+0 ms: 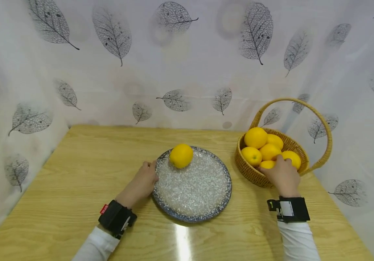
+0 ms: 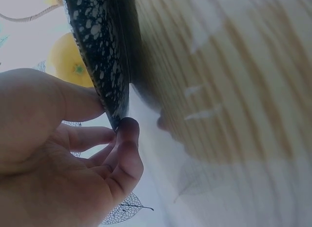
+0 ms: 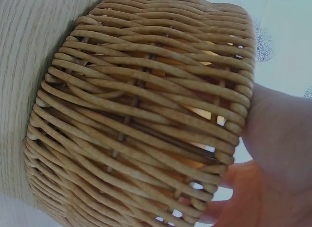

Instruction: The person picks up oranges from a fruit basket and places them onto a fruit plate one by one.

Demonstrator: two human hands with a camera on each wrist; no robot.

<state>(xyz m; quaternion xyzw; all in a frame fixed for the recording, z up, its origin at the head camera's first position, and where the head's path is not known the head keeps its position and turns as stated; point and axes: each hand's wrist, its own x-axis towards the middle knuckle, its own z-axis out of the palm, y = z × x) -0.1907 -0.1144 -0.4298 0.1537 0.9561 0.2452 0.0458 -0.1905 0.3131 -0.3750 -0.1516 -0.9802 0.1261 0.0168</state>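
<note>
Lemons [image 1: 255, 137] mostly lie in the basket [image 1: 249, 174]; one is on the plate [image 1: 194, 192], so seemingly one is placed, several left. Left hand [image 1: 143, 179] pinches the plate's rim; right hand [image 1: 284, 177] touches basket lemons, its grip and opening I cannot tell.

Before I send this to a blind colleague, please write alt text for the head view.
A person's right grip reaches into a wicker basket of yellow fruits at right, while the left grip pinches a speckled plate bearing one yellow fruit. Basket and plate rest on a wooden table before a leaf-patterned backdrop.
</note>
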